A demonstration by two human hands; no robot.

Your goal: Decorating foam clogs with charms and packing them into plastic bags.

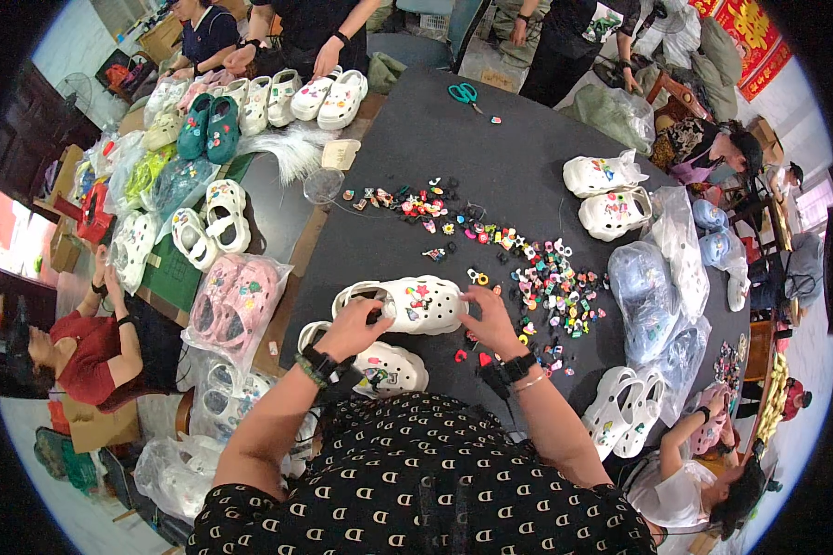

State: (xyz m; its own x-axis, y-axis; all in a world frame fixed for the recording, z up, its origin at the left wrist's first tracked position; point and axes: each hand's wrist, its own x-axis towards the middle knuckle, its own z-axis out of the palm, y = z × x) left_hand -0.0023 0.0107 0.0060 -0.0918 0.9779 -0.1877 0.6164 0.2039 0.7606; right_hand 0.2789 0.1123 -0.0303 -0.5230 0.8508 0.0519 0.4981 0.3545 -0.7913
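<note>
A white clog [440,310] with colourful shoe charms lies sideways on the dark table in front of me, toe to the right. My left hand [352,328] is closed on the rim of its foot opening, the thumb and fingers bent there. At the toe, my right hand [492,324] grips the clog between thumb and fingers. Below my left hand sits a second white clog [404,368], also decorated and partly covered by my left wrist. Loose shoe charms [555,282] are scattered to the right of my right hand.
Teal-handled scissors [463,92] lie at the far side. White clogs [611,213] and bagged blue clogs [643,291] are at right. Bagged pink clogs [236,301] lie left, near a clear plastic cup [322,186]. Other people work around the table.
</note>
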